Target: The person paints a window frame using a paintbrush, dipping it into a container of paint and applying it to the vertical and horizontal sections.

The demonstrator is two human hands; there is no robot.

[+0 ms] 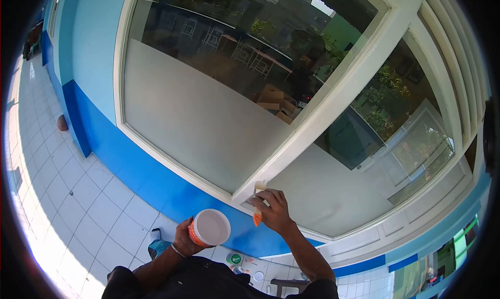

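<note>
My right hand (272, 209) is closed round a paintbrush (257, 215) with an orange handle tip. Its pale bristles lie against the lower end of the white post (281, 158) between two window panes. In my left hand (184, 239) is a paint tub (198, 233), orange on the outside, held by its side below the window frame. Pale paint shows inside the tub through its open top. Just behind the tub runs the blue lower wall (172, 184).
White floor tiles (99, 205) spread out on the left. By my feet stand a green-lidded can (234, 258) and other small containers. A dark stool or chair (288, 285) is at the bottom. A round brown object (62, 123) sits near the wall corner.
</note>
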